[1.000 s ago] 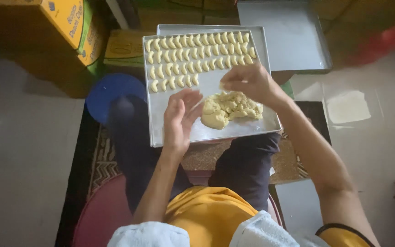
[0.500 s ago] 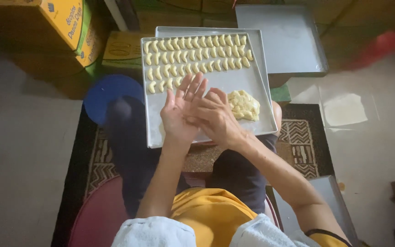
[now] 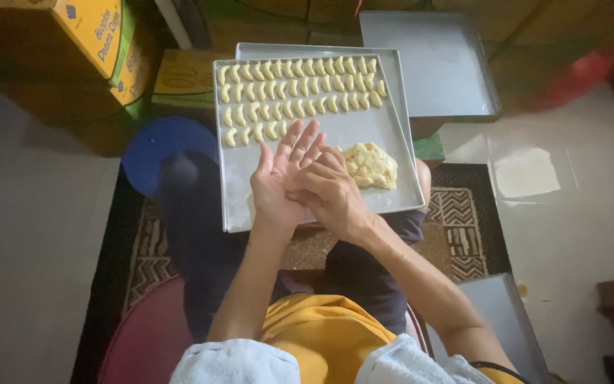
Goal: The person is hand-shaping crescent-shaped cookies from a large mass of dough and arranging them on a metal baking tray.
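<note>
A metal baking tray rests on my lap. Several rows of small crescent-shaped dough pieces fill its far end. A lump of pale yellow dough lies on its right side. My left hand is held flat over the tray, palm up and fingers spread. My right hand lies curled across that palm, pressing on it, just left of the lump. Whatever sits between the two palms is hidden.
A second tray lies under the first, and another empty tray stands behind at the right. A further tray is on the floor by my right elbow. Yellow cardboard boxes and a blue round lid are at the left.
My right hand left the dough lump and moved left onto my left palm. Since then the two hands have stayed pressed together over the tray.
</note>
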